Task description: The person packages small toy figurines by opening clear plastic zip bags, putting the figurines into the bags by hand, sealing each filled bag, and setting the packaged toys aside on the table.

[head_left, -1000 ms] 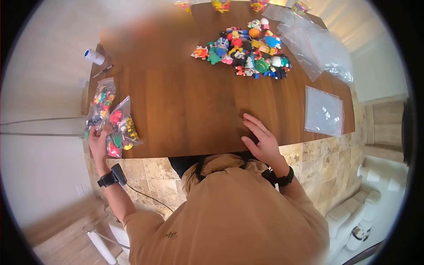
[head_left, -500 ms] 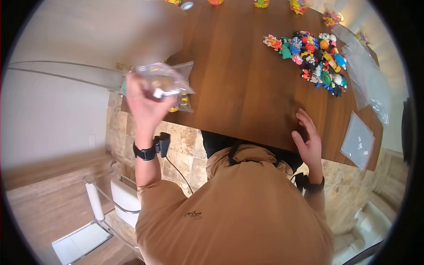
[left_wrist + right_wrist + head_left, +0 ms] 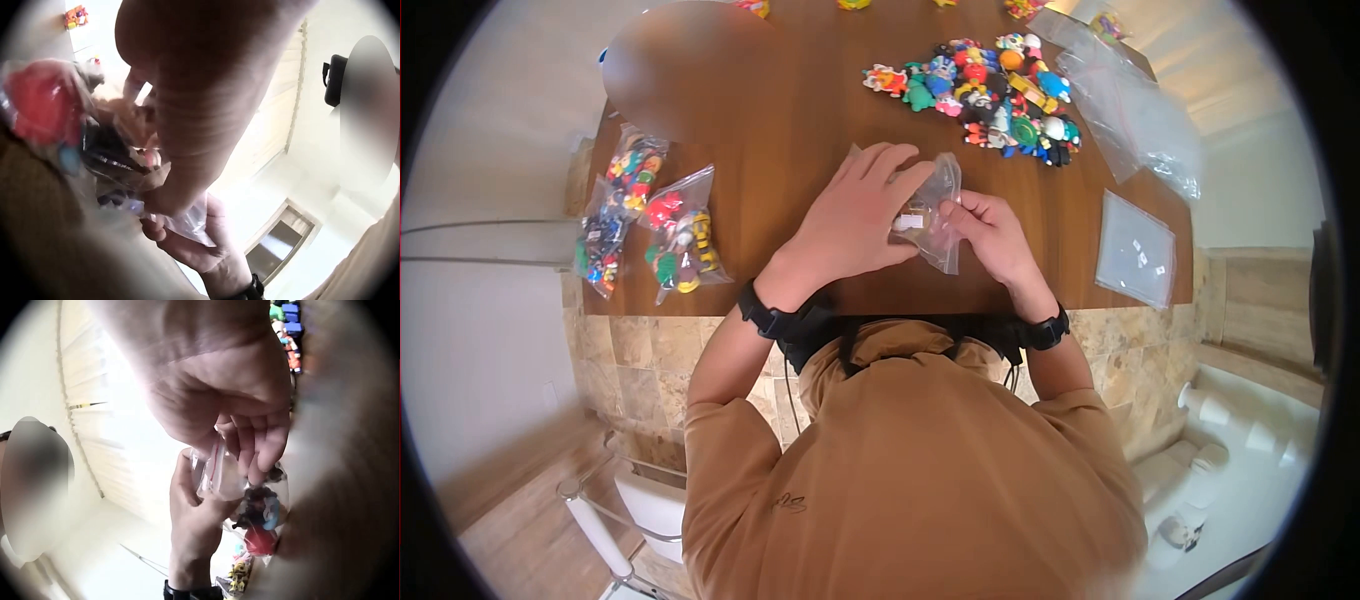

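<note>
Over the middle of the table near its front edge, both hands hold a clear zip bag (image 3: 943,235) with small toy figures inside. My left hand (image 3: 850,220) grips the filled part, its back covering much of the bag. A small white label shows between its fingers and thumb. At the open-ended side, my right hand (image 3: 997,240) pinches the plastic between thumb and fingers. The right wrist view shows a red zip strip (image 3: 215,465) by that pinch. Red and dark figures (image 3: 44,103) bulge through the plastic in the left wrist view.
Several filled bags (image 3: 685,235) lie on the table's left side. A pile of colourful toy figures (image 3: 990,95) sits at the back right. Loose clear bags (image 3: 1115,110) lie beyond it, and a flat stack of bags with small white labels (image 3: 1135,250) is at the right edge.
My left hand has lifted a filled bag from the left side and brought it to the middle. My right hand, earlier relaxed at the table's edge, now pinches that bag.
</note>
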### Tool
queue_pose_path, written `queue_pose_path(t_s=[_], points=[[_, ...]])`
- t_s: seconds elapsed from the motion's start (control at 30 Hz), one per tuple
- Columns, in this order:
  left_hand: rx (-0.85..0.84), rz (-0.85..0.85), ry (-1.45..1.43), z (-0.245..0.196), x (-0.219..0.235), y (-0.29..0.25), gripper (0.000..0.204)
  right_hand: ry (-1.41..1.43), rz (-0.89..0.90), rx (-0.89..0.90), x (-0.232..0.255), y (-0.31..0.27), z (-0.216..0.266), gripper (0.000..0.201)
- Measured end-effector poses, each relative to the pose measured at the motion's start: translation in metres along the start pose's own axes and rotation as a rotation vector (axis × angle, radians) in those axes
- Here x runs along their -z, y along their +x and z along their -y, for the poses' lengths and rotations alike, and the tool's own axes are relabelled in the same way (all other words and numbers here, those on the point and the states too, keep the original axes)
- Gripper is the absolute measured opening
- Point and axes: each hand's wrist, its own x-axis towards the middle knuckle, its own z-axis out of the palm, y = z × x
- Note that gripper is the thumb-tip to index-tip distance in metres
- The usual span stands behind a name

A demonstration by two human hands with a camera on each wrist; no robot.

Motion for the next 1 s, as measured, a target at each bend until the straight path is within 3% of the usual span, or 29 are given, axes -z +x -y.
queue_pose_path(t_s=[0.07, 0.17, 0.3, 0.4, 0.47, 0.5, 0.57, 0.73, 0.8, 1.0], points=[[0.016, 0.055, 0.061, 0.001, -0.003, -0.007, 0.083, 0.026, -0.052, -0.029, 0.009, -0.003, -0.004, 0.017], [0.016, 0.176, 0.194, 0.006, -0.013, -0.016, 0.093, 0.074, -0.112, -0.067, 0.019, -0.006, -0.011, 0.017], [0.036, 0.178, 0.265, 0.002, -0.010, -0.017, 0.091, 0.120, -0.080, -0.127, 0.031, -0.008, -0.016, 0.015], [0.020, 0.081, 0.214, -0.005, -0.011, -0.015, 0.080, 0.232, -0.005, -0.123, 0.028, -0.011, -0.010, 0.014], [-0.034, -0.138, 0.037, -0.010, -0.014, -0.012, 0.058, 0.241, 0.004, -0.129, 0.023, -0.010, -0.008, 0.013], [-0.029, -0.135, 0.038, -0.015, -0.018, -0.012, 0.058, 0.249, 0.013, -0.133, 0.021, -0.010, -0.008, 0.012], [0.042, -0.163, -0.095, -0.024, -0.027, -0.012, 0.038, 0.260, 0.035, -0.109, 0.015, -0.009, -0.010, 0.012], [0.111, -0.203, -0.087, -0.030, -0.036, -0.011, 0.032, 0.273, 0.107, -0.008, 0.011, -0.005, -0.021, 0.012], [0.140, -0.224, -0.080, -0.028, -0.036, -0.013, 0.031, 0.229, 0.037, 0.034, 0.002, -0.004, -0.019, 0.012], [0.188, -0.145, -0.271, -0.017, -0.035, -0.015, 0.020, 0.086, 0.087, 0.071, 0.004, -0.001, -0.014, 0.012]])
